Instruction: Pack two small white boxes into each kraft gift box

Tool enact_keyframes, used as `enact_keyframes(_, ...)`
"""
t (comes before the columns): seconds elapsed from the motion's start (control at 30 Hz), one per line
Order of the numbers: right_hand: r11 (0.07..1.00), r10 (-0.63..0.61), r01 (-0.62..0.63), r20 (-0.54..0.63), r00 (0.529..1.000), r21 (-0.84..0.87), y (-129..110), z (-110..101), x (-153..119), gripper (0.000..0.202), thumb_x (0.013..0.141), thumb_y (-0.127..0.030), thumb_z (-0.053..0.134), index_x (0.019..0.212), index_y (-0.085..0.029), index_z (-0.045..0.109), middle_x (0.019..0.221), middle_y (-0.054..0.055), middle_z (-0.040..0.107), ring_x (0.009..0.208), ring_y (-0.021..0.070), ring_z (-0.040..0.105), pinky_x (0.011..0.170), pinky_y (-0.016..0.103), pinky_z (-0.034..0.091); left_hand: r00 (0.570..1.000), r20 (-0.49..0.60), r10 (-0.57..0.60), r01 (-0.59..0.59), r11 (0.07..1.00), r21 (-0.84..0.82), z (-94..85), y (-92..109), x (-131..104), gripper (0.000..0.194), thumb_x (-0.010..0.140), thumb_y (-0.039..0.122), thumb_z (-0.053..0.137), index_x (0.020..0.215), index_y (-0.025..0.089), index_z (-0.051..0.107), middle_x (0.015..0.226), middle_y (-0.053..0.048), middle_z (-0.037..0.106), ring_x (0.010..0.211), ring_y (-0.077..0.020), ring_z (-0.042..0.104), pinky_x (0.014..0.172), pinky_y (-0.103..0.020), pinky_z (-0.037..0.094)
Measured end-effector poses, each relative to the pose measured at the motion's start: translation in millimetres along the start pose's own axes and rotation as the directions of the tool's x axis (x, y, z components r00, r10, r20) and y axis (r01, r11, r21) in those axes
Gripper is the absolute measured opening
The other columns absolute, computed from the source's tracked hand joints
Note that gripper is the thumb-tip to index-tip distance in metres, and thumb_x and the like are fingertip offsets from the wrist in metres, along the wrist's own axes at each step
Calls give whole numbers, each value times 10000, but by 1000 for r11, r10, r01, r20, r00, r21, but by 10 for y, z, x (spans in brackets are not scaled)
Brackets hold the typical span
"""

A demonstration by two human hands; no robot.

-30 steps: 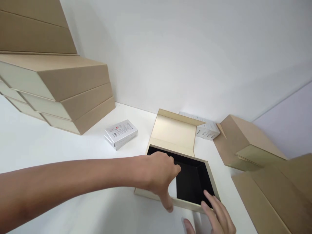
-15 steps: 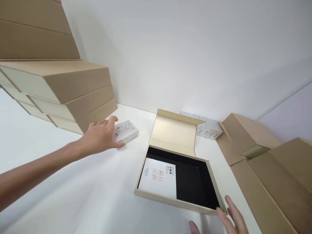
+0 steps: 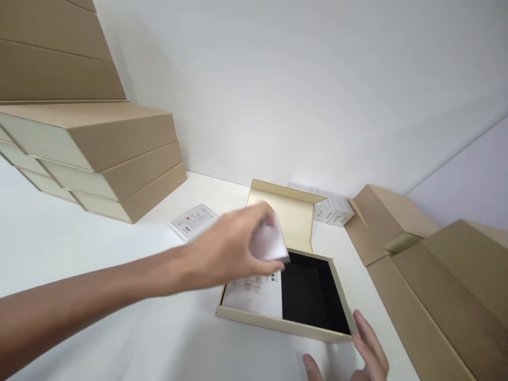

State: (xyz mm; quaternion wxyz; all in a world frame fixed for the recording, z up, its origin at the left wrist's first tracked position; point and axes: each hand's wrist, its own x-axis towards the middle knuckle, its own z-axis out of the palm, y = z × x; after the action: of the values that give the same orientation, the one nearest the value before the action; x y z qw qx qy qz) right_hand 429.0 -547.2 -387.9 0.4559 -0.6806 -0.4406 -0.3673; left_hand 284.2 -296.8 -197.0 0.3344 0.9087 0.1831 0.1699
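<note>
My left hand (image 3: 226, 246) is closed around a small white-silver carton (image 3: 270, 242) and holds it tilted above an open gift box (image 3: 286, 326). The gift box has a cream rim and a black interior, and its lid (image 3: 283, 211) is folded back. In its left half lies a white printed tea box (image 3: 257, 301), partly covered by my hand; the black right half shows bare. My right hand (image 3: 367, 354) has its fingers apart at the gift box's near right corner; whether they touch it I cannot tell. Another silver-white printed carton (image 3: 194, 221) lies flat behind my left forearm.
Tan boxes (image 3: 130, 148) are stacked high at the left. More tan boxes (image 3: 428, 296) stand at the right. Several white cartons (image 3: 333, 209) sit in a row behind the raised lid, close to the white wall (image 3: 278, 95).
My left hand has taken hold of a carton and carried it right, over the gift box. Another carton now shows where it was reaching. My right hand stays near the corner.
</note>
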Motion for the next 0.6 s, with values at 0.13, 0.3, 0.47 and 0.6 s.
enact_keyframes(0.13,998,-34,35,-10,999,61,45,-7,9,886,665,-157,928,1459,-138,536,1490,238,543,1292,399,608,787,417,610,927,349,136,-192,972,131,475,342,247,507,753,500,823,1075,209,562,1093,-80,697,961,-275,660,713,-343,533)
enact_keyframes(0.3,995,-39,41,-23,999,95,23,-31,40,908,691,-106,884,1491,-106,454,1523,259,485,1354,369,560,1024,525,533,823,540,177,-320,929,183,1025,498,522,493,779,519,776,1067,155,608,1077,-133,726,977,-333,695,836,-431,540)
enact_keyframes(0.47,996,-19,19,3,1000,87,-31,-14,39,877,719,-97,849,1484,-113,420,1515,281,470,1362,396,543,1005,590,526,776,616,135,-247,964,101,1328,383,608,642,727,505,800,1230,166,592,1228,-140,705,1070,-334,703,819,-378,560)
enact_keyframes(0.6,995,-37,33,35,999,95,-23,-27,41,888,724,-88,835,1494,-113,394,1517,285,459,1371,396,533,1008,618,530,778,613,141,-183,983,7,1222,362,526,629,787,576,727,1253,172,608,1334,-133,666,1225,-326,641,917,-366,548)
